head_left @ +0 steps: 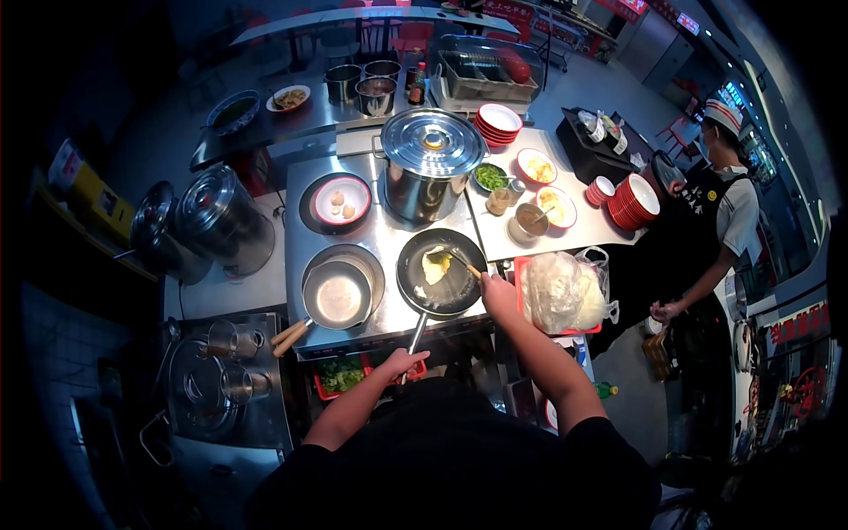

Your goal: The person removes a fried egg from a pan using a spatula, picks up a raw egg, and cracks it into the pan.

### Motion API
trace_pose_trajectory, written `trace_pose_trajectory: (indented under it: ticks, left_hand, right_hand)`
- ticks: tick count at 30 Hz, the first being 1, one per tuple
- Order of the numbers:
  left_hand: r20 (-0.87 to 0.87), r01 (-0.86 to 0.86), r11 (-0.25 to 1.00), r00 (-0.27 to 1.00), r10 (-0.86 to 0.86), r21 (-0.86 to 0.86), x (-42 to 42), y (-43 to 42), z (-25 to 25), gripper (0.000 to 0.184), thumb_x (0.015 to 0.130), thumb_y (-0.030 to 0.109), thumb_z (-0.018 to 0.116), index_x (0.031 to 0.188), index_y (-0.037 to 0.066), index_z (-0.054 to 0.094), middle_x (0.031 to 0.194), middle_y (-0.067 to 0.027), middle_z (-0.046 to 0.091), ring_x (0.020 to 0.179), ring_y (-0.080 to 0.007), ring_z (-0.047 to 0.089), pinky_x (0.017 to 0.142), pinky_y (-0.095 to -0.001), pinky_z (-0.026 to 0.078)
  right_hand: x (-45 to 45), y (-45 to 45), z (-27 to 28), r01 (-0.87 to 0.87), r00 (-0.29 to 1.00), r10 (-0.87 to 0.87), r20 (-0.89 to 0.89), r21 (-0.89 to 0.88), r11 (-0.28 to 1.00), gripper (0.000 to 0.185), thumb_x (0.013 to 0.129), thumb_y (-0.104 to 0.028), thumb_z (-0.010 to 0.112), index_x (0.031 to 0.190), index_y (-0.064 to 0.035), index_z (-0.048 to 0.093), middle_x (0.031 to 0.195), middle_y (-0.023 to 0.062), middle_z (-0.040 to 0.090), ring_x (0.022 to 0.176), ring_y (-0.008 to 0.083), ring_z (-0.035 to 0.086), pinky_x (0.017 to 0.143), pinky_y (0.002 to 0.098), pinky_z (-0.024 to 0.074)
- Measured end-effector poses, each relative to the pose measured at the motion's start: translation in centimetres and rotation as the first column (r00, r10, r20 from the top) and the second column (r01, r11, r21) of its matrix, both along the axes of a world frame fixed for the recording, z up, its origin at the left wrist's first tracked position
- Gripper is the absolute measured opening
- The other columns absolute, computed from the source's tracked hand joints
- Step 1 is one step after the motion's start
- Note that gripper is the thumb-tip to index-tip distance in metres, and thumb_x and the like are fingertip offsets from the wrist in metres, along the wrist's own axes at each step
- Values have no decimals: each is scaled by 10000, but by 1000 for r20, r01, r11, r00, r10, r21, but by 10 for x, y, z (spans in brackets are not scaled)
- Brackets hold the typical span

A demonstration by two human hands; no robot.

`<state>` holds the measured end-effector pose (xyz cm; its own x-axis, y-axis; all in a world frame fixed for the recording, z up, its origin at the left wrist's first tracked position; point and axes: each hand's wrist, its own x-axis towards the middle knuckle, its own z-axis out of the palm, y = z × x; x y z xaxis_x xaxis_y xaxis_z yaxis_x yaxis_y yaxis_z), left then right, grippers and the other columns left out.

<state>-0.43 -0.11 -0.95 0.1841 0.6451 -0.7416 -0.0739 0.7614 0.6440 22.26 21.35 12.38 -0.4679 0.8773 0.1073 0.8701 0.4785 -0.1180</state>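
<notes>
A black frying pan (459, 296) sits on the steel cooktop, its metal handle pointing toward me. My left hand (402, 363) is closed around that handle. Inside the pan lies a piece of yellow-and-white egg (435, 264). My right hand (499, 293) grips the wooden handle of a spatula (470, 266), whose tip reaches to the egg's right edge; the tip's shape is hard to make out. Left of the pan rests an empty saucepan (339, 294) with wooden handles. A big lidded stockpot (424, 190) stands behind the pan.
A red tray holding plastic bags (565, 291) is close by my right forearm. Bowls of chopped greens (488, 177) and stacked red plates (632, 201) stand on the right counter. At right is another person (707, 221). Lidded pots (225, 221) stand at left.
</notes>
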Motion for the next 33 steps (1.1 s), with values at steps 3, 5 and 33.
trace_pose_trajectory:
  ticks: [3, 5, 33]
  left_hand:
    - [3, 3, 1000, 1000, -3, -3, 0, -1, -7, 531, 839, 497, 754, 604, 111, 473, 498, -27, 490, 391, -128, 475, 380, -293, 326]
    - [-44, 43, 999, 998, -43, -12, -1, -2, 15, 532, 835, 502, 756, 606, 113, 474, 498, -26, 491, 391, -129, 477, 380, -294, 326]
    - [-57, 36, 999, 998, -35, 3, -1, 0, 38, 523, 850, 481, 749, 607, 122, 458, 505, -19, 482, 403, -130, 478, 390, -296, 346]
  right_hand:
    - [8, 1, -7, -30, 999, 30, -19, 14, 999, 146, 966, -196, 497, 982, -80, 583, 814, 158, 644, 701, 365, 665, 584, 481, 526]
    - [15, -1, -12, -30, 999, 31, -35, 6, 1000, 152, 963, -207, 516, 980, -73, 585, 824, 162, 642, 719, 372, 658, 603, 488, 522]
    - [32, 7, 12, -147, 989, 148, 22, -20, 989, 136, 954, -196, 540, 1006, -85, 600, 812, 146, 623, 781, 371, 640, 638, 491, 505]
